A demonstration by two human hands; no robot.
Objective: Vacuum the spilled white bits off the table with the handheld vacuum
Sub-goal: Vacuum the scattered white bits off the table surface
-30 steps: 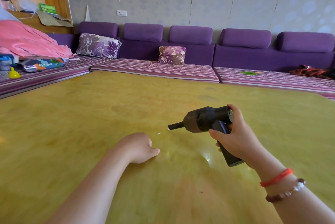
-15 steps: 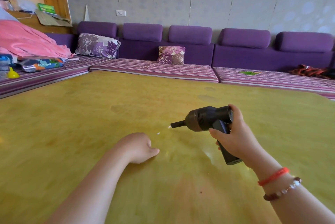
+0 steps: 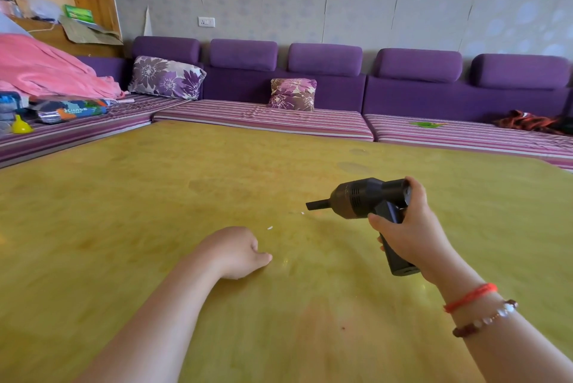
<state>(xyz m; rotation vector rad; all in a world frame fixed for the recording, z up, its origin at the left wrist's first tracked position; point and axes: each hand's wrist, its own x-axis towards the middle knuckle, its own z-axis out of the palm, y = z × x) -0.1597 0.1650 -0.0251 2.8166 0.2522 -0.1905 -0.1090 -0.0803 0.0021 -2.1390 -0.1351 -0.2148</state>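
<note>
Big yellow table (image 3: 155, 196) fills the view, and everything here is placed off it. Along its far edge runs the purple sofa (image 3: 412, 94), striped seat pads right up against the tabletop, two floral cushions (image 3: 167, 77) leaning on the backrest. Off the table's far left corner, a pink blanket (image 3: 46, 69) is heaped on the seat.

On the table, right of centre, the right hand (image 3: 409, 227) is wrapped round the grip of the black vacuum (image 3: 369, 198), thumb up on the rear of the body. The nozzle points left and hangs just above the tabletop. Near the table's middle the left hand (image 3: 235, 250) rests on the surface, fingers curled under in a loose fist, nothing visibly in it.

Smallest now: one white bit (image 3: 303, 213) lies on the table just beside the nozzle tip, and a second bit (image 3: 270, 227) sits between that one and the left hand.
</note>
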